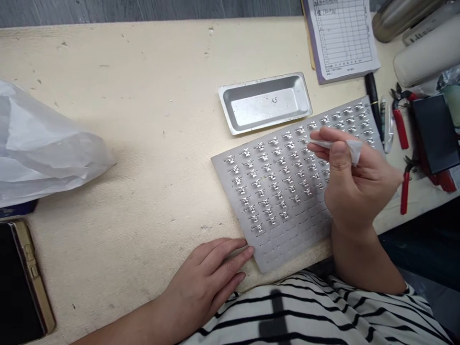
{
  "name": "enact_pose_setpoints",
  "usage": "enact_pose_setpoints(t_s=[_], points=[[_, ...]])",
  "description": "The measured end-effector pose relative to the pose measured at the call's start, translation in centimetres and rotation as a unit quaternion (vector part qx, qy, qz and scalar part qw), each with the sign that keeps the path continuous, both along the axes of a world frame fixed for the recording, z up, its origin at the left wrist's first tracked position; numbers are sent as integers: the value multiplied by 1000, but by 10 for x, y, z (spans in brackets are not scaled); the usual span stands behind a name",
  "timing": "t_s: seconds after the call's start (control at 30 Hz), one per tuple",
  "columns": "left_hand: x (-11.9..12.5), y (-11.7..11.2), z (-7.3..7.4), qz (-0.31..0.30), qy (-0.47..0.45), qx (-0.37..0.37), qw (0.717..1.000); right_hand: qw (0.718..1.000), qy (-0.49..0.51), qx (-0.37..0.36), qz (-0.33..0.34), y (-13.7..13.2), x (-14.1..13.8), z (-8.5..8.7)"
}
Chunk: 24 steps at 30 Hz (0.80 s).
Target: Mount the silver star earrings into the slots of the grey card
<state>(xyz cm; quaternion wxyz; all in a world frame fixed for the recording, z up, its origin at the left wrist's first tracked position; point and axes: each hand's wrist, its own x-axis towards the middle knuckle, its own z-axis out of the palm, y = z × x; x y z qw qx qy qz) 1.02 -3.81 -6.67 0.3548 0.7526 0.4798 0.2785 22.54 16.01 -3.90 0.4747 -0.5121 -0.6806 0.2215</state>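
A grey slotted board point(283, 244) lies tilted on the beige table, with several small silver pieces point(268, 184) set in rows across its upper part. My left hand point(210, 278) rests flat on the table, fingers stretched out, fingertips touching the board's near left corner. My right hand point(354, 179) hovers over the board's right side, fingers pinched on a small clear plastic bag point(350, 146).
An empty metal tray point(266, 101) sits just behind the board. A paper form pad point(341, 38) lies at the back right. Red-handled pliers point(399, 122), a black box point(434, 132) and rolls crowd the right edge. A white plastic bag point(43, 148) and a phone point(21, 282) lie at left.
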Motion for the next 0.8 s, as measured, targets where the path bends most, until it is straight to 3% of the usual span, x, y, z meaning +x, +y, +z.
enact_pose_setpoints(t_s=[0.53,0.8], points=[[-1,0,1,-5,11,0,1000,994,-88,-52,34,0,11,0],[1,2,-3,-2,-2,-3,1000,999,-31,-33,2,-3,7,4]])
